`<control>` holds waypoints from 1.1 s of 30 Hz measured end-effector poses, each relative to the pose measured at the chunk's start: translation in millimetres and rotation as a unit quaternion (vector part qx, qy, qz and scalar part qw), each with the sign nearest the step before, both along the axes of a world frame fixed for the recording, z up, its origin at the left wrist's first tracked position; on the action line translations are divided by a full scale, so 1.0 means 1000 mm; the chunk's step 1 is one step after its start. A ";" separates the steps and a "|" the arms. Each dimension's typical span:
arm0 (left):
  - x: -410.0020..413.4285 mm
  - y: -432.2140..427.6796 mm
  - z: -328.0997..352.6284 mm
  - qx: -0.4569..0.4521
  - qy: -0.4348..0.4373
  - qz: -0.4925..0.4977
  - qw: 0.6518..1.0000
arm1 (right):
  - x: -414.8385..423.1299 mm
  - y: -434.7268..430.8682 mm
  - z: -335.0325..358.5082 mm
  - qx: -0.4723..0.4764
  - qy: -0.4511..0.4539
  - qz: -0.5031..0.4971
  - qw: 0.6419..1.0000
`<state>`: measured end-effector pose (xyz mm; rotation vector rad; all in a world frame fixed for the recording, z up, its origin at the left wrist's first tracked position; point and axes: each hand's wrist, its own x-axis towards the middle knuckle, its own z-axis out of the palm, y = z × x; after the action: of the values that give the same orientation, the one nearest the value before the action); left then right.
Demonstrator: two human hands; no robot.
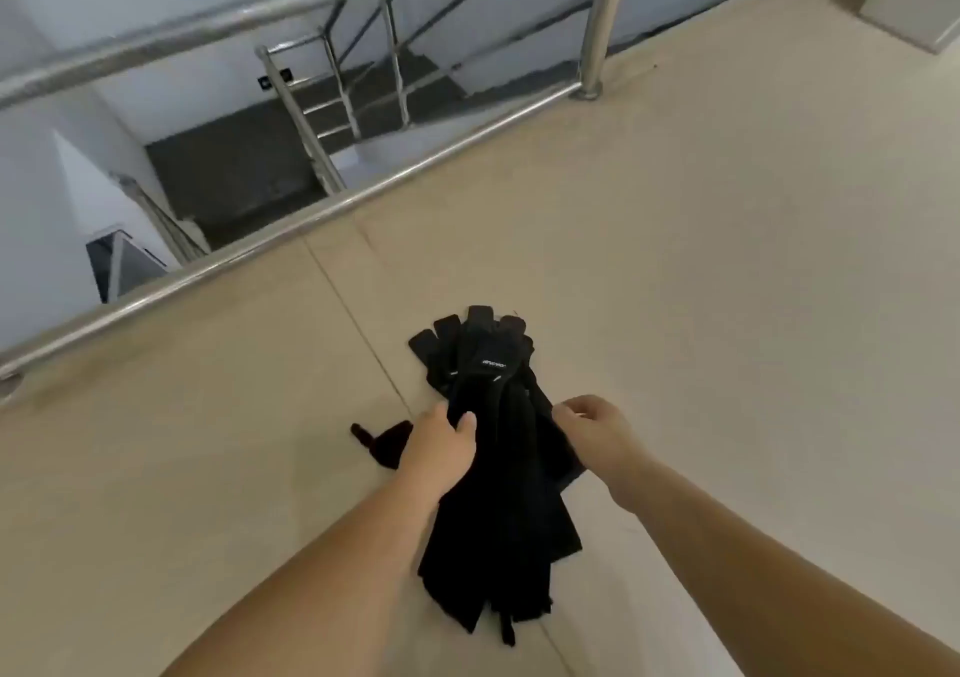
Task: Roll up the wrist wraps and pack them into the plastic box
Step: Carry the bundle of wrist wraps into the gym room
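A bundle of several black wrist wraps (501,468) hangs above the beige floor, its tab ends fanned out at the far end and one tab showing a small white logo. My left hand (441,445) grips the bundle from the left, thumb laid over the top. My right hand (592,429) is at the bundle's right edge with curled fingers; whether it pinches the fabric I cannot tell. A dark piece with a thin strap (382,442) lies on the floor just left of my left hand. No plastic box is in view.
A steel railing (332,206) runs diagonally across the floor's far edge, with an open stairwell (249,167) dropping behind it. A railing post (597,27) stands at the upper right. Beige tiled floor (727,261) spreads to the right.
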<state>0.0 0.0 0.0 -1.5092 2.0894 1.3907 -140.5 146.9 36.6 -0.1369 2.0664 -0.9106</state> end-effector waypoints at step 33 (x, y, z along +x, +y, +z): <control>-0.053 0.047 0.066 0.322 0.107 0.050 0.939 | -0.027 0.049 0.008 -0.124 -0.315 -0.109 0.934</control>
<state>-52.9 46.6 65.9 -1.2300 1.4248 2.0853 -167.7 195.9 44.6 0.2330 1.3816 -1.1697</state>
